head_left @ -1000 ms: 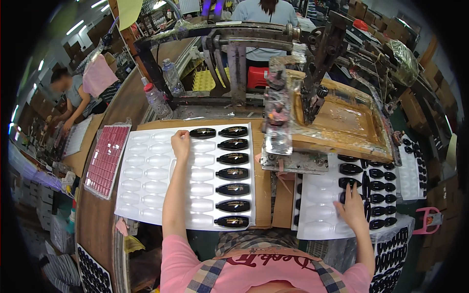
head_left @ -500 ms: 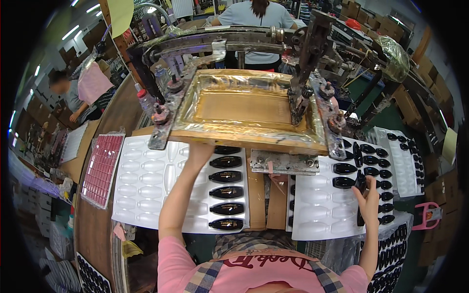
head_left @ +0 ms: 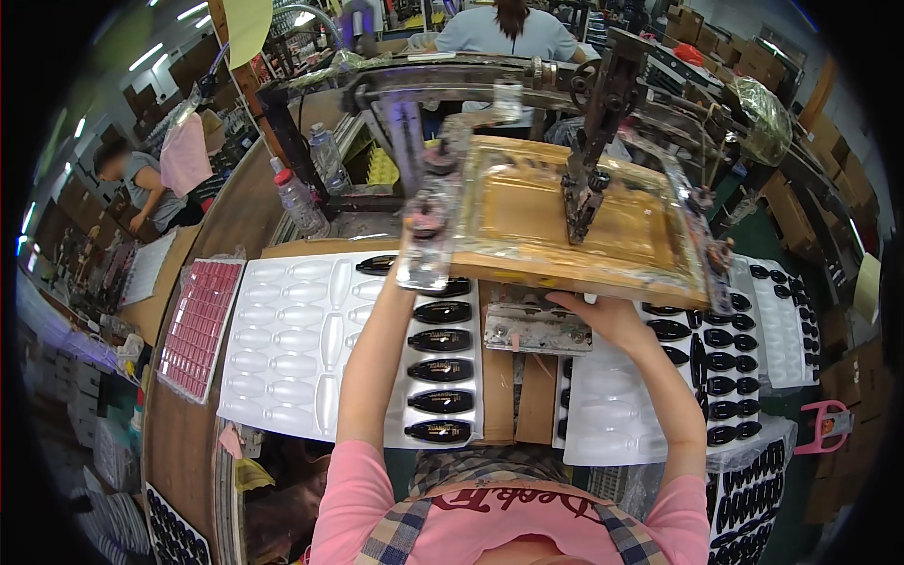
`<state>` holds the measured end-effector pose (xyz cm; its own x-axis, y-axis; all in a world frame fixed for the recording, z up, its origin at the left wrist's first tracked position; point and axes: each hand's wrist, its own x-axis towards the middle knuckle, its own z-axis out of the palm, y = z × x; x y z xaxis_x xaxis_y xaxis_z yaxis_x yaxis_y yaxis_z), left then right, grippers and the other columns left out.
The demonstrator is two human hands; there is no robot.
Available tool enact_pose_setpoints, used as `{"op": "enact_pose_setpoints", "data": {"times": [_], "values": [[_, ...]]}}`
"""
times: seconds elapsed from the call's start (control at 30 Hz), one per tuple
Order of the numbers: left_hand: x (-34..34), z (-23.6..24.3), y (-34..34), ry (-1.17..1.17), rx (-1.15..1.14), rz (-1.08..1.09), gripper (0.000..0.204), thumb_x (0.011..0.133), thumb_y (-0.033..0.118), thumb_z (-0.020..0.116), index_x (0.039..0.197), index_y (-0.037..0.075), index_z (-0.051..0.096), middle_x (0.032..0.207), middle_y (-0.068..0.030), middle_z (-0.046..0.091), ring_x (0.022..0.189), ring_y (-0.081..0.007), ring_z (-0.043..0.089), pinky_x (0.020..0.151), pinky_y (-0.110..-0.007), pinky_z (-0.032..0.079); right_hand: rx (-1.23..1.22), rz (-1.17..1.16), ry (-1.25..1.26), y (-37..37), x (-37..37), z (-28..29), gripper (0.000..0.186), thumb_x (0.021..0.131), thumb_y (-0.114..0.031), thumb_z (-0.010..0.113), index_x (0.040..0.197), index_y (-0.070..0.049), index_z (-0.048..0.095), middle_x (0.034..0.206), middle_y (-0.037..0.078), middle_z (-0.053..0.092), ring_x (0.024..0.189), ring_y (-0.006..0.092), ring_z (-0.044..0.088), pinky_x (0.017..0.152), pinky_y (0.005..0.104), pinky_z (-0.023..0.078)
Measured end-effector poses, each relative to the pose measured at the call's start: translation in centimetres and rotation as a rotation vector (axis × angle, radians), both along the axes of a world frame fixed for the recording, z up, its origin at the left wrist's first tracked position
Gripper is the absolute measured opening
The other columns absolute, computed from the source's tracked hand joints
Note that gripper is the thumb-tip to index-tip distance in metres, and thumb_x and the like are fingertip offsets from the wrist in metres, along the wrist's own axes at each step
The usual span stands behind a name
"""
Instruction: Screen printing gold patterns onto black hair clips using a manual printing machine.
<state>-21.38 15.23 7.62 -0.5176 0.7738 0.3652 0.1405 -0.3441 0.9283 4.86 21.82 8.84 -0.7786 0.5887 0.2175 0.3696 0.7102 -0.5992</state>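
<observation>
A wooden screen-printing frame [head_left: 574,273] with a yellow-brown mesh hangs tilted in front of me on its metal arm. My left hand [head_left: 403,252] reaches up to the metal side bar [head_left: 424,250] at the frame's left end; its fingers are hidden behind the bar. Below the frame's front edge is my right hand [head_left: 607,317], its thumb pointing left and its other fingers out of sight. Just left of it lies a metal jig plate [head_left: 537,328]. On the left, a white moulded tray [head_left: 301,377] carries a column of glossy black printed pieces [head_left: 441,369].
A second white tray [head_left: 607,414] with black pieces [head_left: 720,361] stands on the right. A pink gridded sheet [head_left: 198,330] lies far left, with a red-capped bottle [head_left: 297,202] behind. Ahead and at the left, other people [head_left: 513,33] are at work. A pink stool [head_left: 822,427] stands right.
The printing frame has swung to the right, my left hand moving with it to its left end. My right hand has left the black pieces on the right tray and moved left under the frame.
</observation>
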Motion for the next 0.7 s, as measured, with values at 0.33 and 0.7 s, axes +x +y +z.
{"op": "enact_pose_setpoints", "data": {"times": [0.33, 0.7], "values": [[-10.1, -11.1, -12.2, 0.014, -0.138, 0.569, 0.019, 0.081, 0.013, 0.058, 0.088, -0.005, 0.059, 0.076, -0.0072, 0.060, 0.066, -0.0106, 0.056, 0.060, -0.021, 0.047, -0.045, -0.147, 0.117, 1.2, 7.0, -0.7, 0.047, 0.081, -0.027, 0.054, 0.113, 0.006, 0.044, 0.113, 0.023, 0.048, 0.105, 0.0353, 0.045, 0.088, 0.0357, 0.035], [-10.3, -15.7, -12.5, 0.580, -0.501, 0.862, 0.012, 0.076, 0.007, 0.057, 0.084, -0.001, 0.060, 0.075, -0.0141, 0.060, 0.063, -0.0259, 0.057, 0.058, -0.033, 0.043, 0.305, -0.360, -0.596, 0.1, 15.9, -3.7, 0.058, 0.065, -0.016, 0.068, 0.115, 0.002, 0.046, 0.106, 0.022, 0.048, 0.101, 0.0351, 0.046, 0.081, 0.0403, 0.040]]}}
